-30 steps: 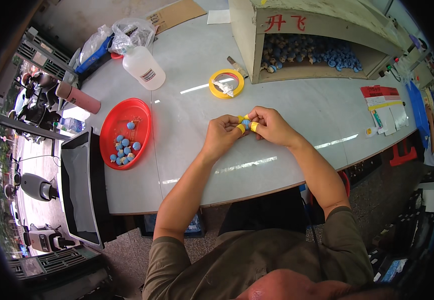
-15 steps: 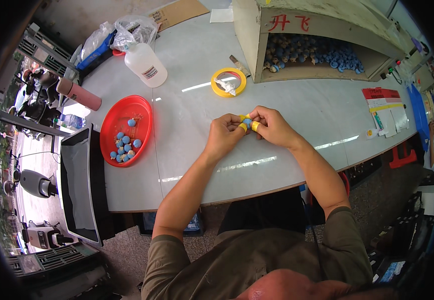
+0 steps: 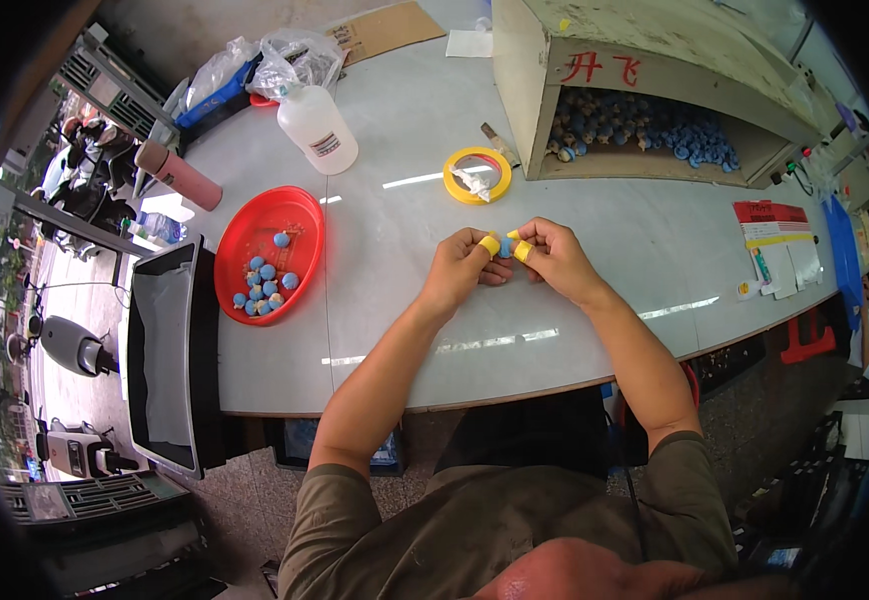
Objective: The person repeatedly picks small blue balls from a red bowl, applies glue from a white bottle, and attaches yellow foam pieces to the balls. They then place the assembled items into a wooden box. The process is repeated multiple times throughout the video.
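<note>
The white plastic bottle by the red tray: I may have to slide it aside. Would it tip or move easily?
The bottle stands upright on a broad base, squat with a narrow neck, so a low push would probably slide it, not tip it. The table looks smooth and glossy, so it likely glides easily. How full it is cannot be told, so weight is uncertain.

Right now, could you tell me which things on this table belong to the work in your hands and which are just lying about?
In the job:
- small blue piece pinched between left hand and right hand
- red tray of similar blue pieces
- wooden box holding many more

Lying about:
- yellow tape roll
- white plastic bottle
- pink cylinder
- papers
</note>
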The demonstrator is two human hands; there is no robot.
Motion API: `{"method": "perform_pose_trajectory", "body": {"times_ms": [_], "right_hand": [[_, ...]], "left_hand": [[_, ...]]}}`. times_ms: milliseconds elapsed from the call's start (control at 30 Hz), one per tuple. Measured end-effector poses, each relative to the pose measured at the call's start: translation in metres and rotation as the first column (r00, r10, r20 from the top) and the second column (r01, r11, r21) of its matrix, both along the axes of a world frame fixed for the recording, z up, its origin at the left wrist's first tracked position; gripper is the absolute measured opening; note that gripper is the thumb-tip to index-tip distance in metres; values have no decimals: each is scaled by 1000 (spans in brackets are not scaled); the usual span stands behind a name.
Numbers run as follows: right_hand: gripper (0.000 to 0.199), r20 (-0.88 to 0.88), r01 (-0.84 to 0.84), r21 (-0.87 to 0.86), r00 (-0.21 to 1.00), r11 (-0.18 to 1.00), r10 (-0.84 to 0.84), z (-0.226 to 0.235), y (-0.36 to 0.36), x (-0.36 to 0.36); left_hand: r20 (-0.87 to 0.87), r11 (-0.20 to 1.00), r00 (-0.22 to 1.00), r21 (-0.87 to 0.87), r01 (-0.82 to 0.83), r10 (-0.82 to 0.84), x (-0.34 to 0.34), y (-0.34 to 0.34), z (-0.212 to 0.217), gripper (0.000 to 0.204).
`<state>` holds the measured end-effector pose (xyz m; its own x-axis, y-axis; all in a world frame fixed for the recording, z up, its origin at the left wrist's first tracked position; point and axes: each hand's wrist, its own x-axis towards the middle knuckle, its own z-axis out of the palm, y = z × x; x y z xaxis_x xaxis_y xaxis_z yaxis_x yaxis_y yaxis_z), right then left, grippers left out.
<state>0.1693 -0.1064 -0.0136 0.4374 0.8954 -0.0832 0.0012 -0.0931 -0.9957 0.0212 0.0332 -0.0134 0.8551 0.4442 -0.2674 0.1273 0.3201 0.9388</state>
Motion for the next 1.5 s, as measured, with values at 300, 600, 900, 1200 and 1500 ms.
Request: {"method": "perform_pose_trajectory", "body": {"times_ms": [300, 600, 900, 1200, 1500], "right_hand": [[12, -45, 55, -8, 997, 998, -55, -2, -5, -1], [13, -20, 36, 63, 999, 997, -35, -13, -1, 2], [11, 67, 72, 43, 995, 996, -74, -24, 0, 4], [11, 144, 24, -57, 990, 998, -15, -24, 6, 0], [9, 158, 82, 68, 983, 994, -92, -32, -5, 5]], "left_hand": [[56, 988, 988, 43, -146, 143, -13, 4, 21, 41], [-109, 160, 660, 987, -17, 744, -146, 119, 54, 36], [279, -117, 804, 959, -257, 525, -119, 62, 64, 54], [189, 161, 937, 956, -243, 293, -64, -21, 17, 47], [-42, 372, 992, 928, -4, 116, -18, -38, 7, 36]]}}
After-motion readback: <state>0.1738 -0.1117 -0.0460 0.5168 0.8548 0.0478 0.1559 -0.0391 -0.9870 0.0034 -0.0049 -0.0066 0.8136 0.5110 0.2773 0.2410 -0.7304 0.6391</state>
